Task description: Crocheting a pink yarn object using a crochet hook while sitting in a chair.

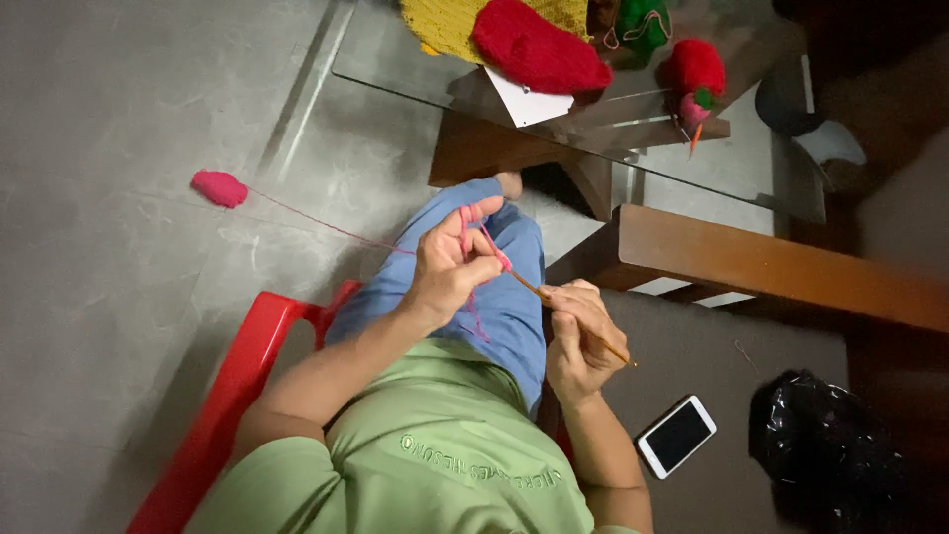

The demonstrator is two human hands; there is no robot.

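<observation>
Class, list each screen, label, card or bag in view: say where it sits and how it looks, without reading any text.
Phone: on the grey surface, lower right; white rectangle, dark screen.
Paper card: on the glass table, under red knitting; white, angular.
Bag: far right; black, crumpled, glossy.

You are in a home living space: a glass-topped wooden table (692,178) carries knitted pieces (539,49) near its far edge, a red plastic chair (237,386) stands on the grey cement floor (119,297), and a phone (676,436) lies beside you.

Grey concrete floor (119,326), glass table (395,49)
</observation>
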